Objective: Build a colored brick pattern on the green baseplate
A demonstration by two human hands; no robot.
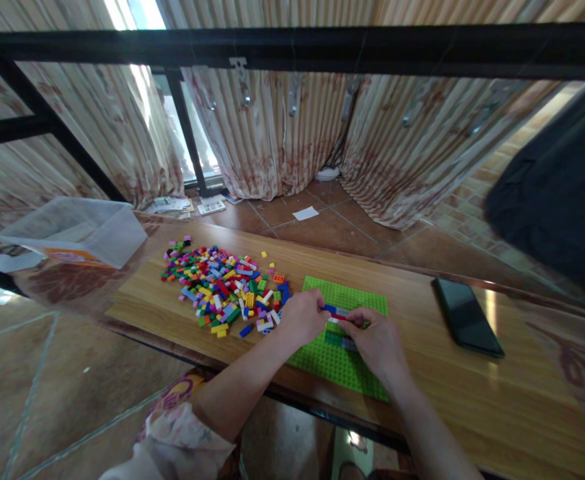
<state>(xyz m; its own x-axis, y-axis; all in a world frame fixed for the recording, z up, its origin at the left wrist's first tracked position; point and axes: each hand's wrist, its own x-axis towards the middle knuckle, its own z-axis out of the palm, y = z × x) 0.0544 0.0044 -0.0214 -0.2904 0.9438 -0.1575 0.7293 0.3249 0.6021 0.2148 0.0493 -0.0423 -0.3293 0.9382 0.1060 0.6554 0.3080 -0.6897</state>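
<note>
A green studded baseplate [317, 363] lies on the wooden table, with a small build of blue, grey, white and green toy bricks near its middle. Over that build, a red toy brick [339, 317] sits between my two hands. My left hand [301, 318] is closed, thumb and fingertips pinched at the brick's left end. From the other side, my right hand [376, 339] pinches its right end with curled fingers. My fingers cover part of the build, and whether the red brick is pressed down I cannot tell.
Left of the baseplate spreads a loose pile of colourful toy bricks [222, 283]. A black phone [467, 317] lies on the right of the table [412, 400]. A clear plastic box [122, 233] stands at the far left. Dark metal bars [292, 50] and curtains are beyond.
</note>
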